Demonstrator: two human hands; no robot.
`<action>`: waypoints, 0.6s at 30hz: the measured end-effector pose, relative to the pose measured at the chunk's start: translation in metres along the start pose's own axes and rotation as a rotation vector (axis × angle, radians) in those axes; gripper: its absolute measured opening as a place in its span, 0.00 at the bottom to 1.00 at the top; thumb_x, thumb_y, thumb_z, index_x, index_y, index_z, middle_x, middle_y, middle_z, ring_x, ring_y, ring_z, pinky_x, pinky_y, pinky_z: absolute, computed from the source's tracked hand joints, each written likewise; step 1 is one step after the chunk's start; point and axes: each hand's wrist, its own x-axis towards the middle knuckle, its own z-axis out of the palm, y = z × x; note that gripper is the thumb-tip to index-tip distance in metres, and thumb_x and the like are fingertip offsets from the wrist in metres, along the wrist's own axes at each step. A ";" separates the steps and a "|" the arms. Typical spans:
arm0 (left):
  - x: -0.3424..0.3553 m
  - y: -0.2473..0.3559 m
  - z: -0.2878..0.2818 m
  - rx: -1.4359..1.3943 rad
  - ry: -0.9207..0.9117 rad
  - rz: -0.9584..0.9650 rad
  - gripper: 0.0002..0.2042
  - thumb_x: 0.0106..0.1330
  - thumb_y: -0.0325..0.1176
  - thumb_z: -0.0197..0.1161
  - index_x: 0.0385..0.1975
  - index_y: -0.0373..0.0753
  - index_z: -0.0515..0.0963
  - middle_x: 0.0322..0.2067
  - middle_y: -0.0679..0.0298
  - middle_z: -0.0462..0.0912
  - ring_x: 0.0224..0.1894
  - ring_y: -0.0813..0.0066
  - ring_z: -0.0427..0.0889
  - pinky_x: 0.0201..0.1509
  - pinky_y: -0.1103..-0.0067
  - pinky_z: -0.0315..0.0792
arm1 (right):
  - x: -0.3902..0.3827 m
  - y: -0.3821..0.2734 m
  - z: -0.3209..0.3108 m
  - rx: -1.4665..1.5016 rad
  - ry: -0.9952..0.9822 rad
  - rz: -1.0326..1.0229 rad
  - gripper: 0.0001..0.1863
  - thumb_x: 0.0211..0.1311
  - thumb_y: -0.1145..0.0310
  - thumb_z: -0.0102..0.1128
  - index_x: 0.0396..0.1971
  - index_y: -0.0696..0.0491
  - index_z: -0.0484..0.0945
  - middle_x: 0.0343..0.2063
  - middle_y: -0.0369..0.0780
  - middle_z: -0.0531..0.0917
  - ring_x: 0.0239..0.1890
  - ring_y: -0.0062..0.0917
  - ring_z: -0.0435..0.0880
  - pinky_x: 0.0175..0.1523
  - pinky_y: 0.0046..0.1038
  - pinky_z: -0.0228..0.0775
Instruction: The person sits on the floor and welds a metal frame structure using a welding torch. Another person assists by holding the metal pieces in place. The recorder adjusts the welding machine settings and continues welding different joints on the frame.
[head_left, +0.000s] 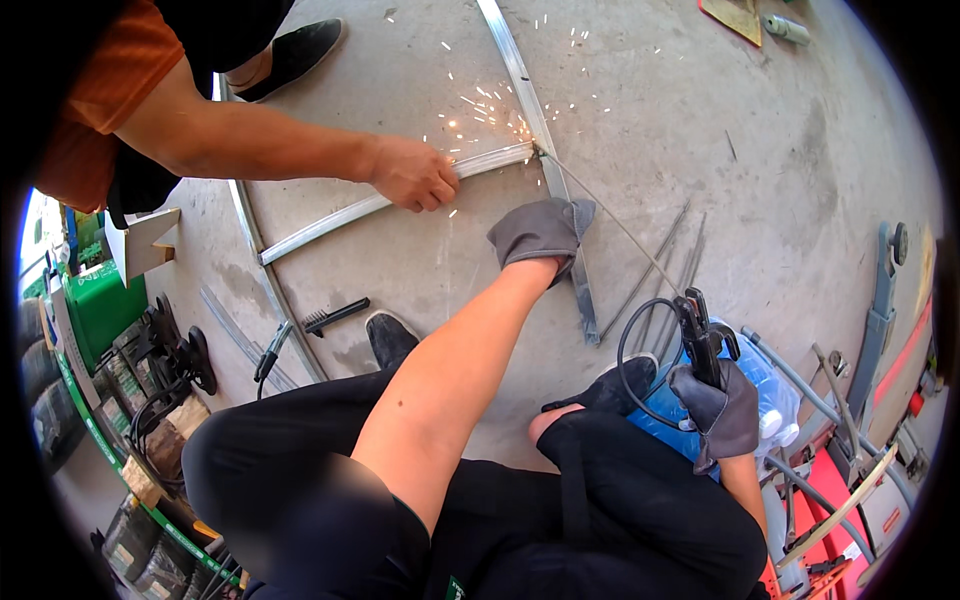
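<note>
My gloved left hand (535, 232) presses over and grips the long steel bar (522, 75) lying on the concrete floor. My gloved right hand (715, 405) holds a black electrode holder (697, 330) with a cable looping from it. A thin welding rod (610, 215) runs from the holder to the joint where a crossbar (325, 223) meets the long bar, and sparks fly there. A co-worker's bare hand (410, 175), at the upper left, holds the crossbar a short way from the sparks.
Loose rods (648, 270), a wire brush (335, 315), a cable clamp (272, 352) and another bar (247, 230) lie on the floor. A green bin (95, 310) and stacked goods stand left. Water bottles (775, 395), tubes and red equipment (835, 500) crowd the lower right. The co-worker's shoe (300, 55) is upper left.
</note>
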 end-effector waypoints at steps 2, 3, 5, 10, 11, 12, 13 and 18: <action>-0.002 0.006 -0.006 -0.022 -0.011 -0.031 0.26 0.76 0.56 0.49 0.45 0.44 0.90 0.47 0.51 0.90 0.52 0.47 0.88 0.53 0.57 0.78 | 0.000 0.003 0.000 0.007 -0.009 0.003 0.14 0.57 0.62 0.74 0.29 0.59 0.85 0.19 0.37 0.84 0.18 0.16 0.80 0.22 0.24 0.75; -0.003 0.007 -0.007 -0.024 -0.011 -0.035 0.26 0.76 0.57 0.49 0.45 0.44 0.90 0.47 0.51 0.90 0.51 0.47 0.88 0.53 0.56 0.78 | 0.000 0.005 0.000 0.007 -0.014 0.004 0.14 0.57 0.62 0.74 0.29 0.59 0.85 0.19 0.37 0.84 0.18 0.16 0.80 0.22 0.24 0.75; -0.002 0.006 -0.007 -0.028 -0.013 -0.039 0.27 0.76 0.57 0.49 0.45 0.44 0.90 0.47 0.51 0.90 0.51 0.46 0.88 0.53 0.56 0.78 | 0.000 0.006 0.000 0.005 -0.023 -0.001 0.14 0.58 0.62 0.73 0.30 0.59 0.85 0.19 0.37 0.84 0.18 0.16 0.80 0.22 0.24 0.74; -0.005 0.010 -0.013 -0.042 -0.028 -0.060 0.25 0.75 0.55 0.50 0.45 0.44 0.90 0.47 0.51 0.90 0.51 0.47 0.89 0.53 0.57 0.78 | 0.003 -0.001 -0.010 0.212 -0.205 0.302 0.12 0.59 0.63 0.72 0.32 0.58 0.86 0.20 0.38 0.85 0.18 0.16 0.80 0.22 0.24 0.74; -0.006 0.010 -0.015 -0.044 -0.027 -0.065 0.24 0.75 0.55 0.50 0.45 0.44 0.90 0.47 0.51 0.90 0.51 0.47 0.89 0.53 0.56 0.78 | 0.005 0.001 -0.011 0.293 -0.245 0.368 0.12 0.59 0.63 0.72 0.32 0.57 0.86 0.20 0.38 0.85 0.18 0.16 0.80 0.22 0.24 0.73; -0.007 0.011 -0.016 -0.046 -0.027 -0.071 0.24 0.75 0.54 0.51 0.45 0.44 0.90 0.46 0.51 0.90 0.51 0.47 0.89 0.52 0.56 0.78 | 0.004 0.002 -0.009 0.207 -0.206 0.308 0.12 0.59 0.63 0.72 0.32 0.57 0.86 0.21 0.38 0.86 0.19 0.16 0.80 0.23 0.24 0.74; -0.007 0.012 -0.016 -0.048 -0.027 -0.075 0.24 0.75 0.53 0.51 0.45 0.44 0.90 0.46 0.51 0.90 0.51 0.47 0.89 0.52 0.56 0.78 | 0.000 0.004 -0.006 0.122 -0.165 0.249 0.12 0.59 0.62 0.72 0.31 0.57 0.86 0.21 0.38 0.86 0.19 0.16 0.81 0.24 0.24 0.74; -0.005 0.013 -0.012 -0.033 -0.010 -0.050 0.23 0.74 0.52 0.51 0.45 0.45 0.90 0.46 0.51 0.91 0.51 0.47 0.89 0.51 0.55 0.78 | -0.008 0.002 0.004 -0.101 0.084 -0.295 0.13 0.60 0.62 0.72 0.29 0.58 0.86 0.21 0.37 0.86 0.22 0.17 0.83 0.30 0.26 0.74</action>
